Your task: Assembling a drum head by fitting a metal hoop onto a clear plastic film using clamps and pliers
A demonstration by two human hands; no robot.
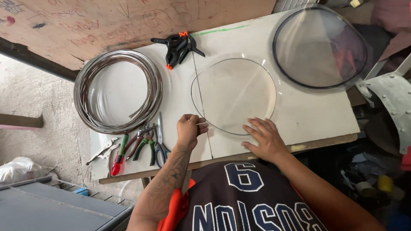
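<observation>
Both hands work: left hand (189, 129) pinches wire (201, 96), right hand (264, 139) presses clear disc (233, 95).

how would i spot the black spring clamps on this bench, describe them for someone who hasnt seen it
Start at the white board that serves as the bench top and go to its far edge, between the coil of metal strip and the clear disc. The spring clamps lie there in a small heap. They alone are black with orange tips, away from the pliers at the near edge.

Brown board (128, 21) with scrawled markings, leaning behind white table (317, 115)
</observation>
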